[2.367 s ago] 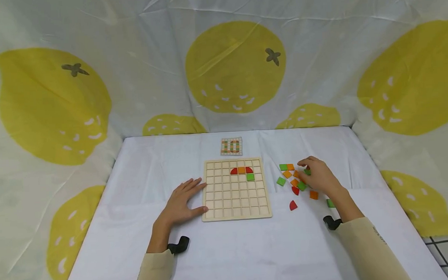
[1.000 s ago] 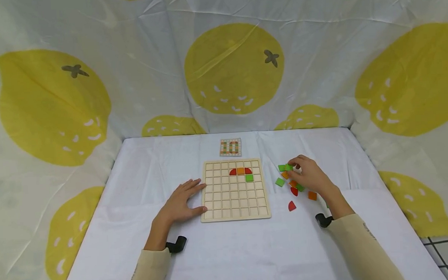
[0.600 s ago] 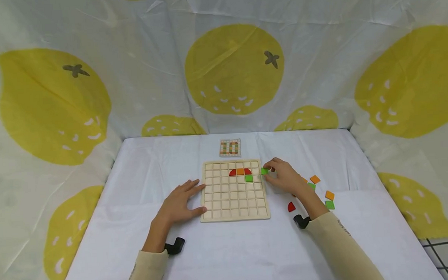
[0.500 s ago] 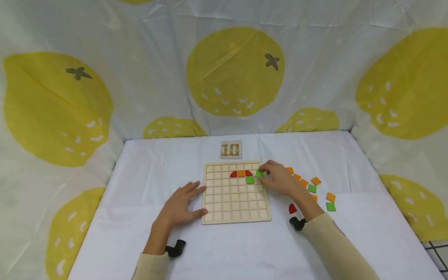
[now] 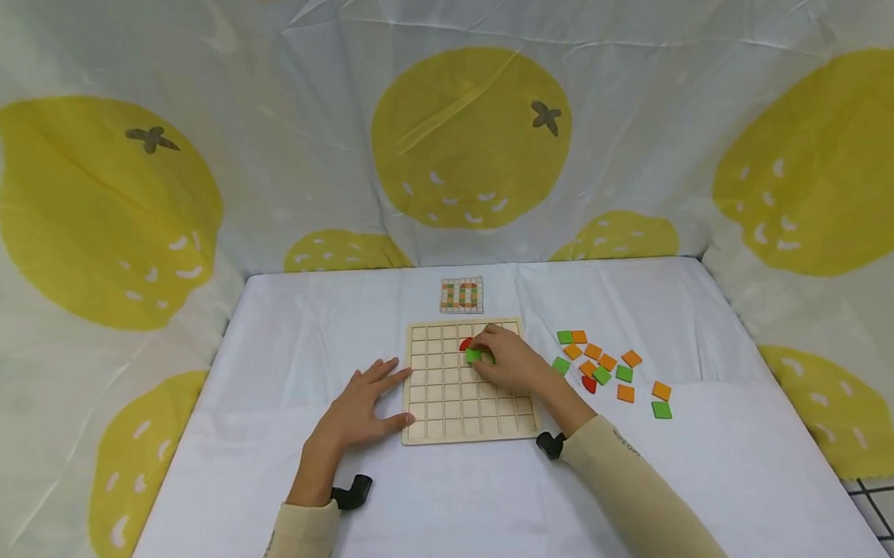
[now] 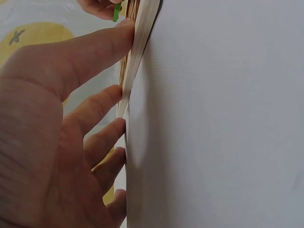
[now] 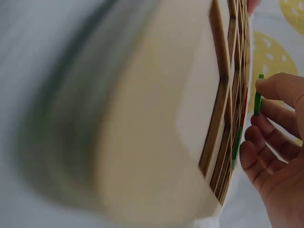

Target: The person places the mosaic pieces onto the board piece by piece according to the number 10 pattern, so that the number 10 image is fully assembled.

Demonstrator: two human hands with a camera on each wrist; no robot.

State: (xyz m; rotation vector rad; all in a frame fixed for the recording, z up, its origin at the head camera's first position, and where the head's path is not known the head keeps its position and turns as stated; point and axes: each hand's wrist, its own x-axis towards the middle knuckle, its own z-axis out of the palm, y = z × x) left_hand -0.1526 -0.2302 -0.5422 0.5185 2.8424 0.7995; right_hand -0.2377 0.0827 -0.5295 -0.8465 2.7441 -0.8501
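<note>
A square wooden grid board (image 5: 469,434) lies on the white table. My left hand (image 5: 358,408) rests at its left edge, fingers spread and straight, thumb and index touching the rim, as the left wrist view shows too. Over the upper part of the board, my right hand (image 5: 512,361) pinches a green square tile (image 5: 473,356) between thumb and index finger. In the right wrist view that green tile (image 7: 258,97) is seen edge-on, held just off the board. A red quarter-round tile (image 5: 466,344) sits in the grid; my right hand hides most of the other placed tiles.
Right of the board lie scattered loose tiles: several orange squares (image 5: 626,393), several green squares (image 5: 662,409) and a red quarter-round (image 5: 589,384). A small pattern card (image 5: 461,295) lies behind the board. A lemon-printed cloth (image 5: 471,136) hangs beyond the table.
My right hand picked a green square tile from the loose pile and carried it left, over the board's upper rows. The left hand has stayed at the board's edge.
</note>
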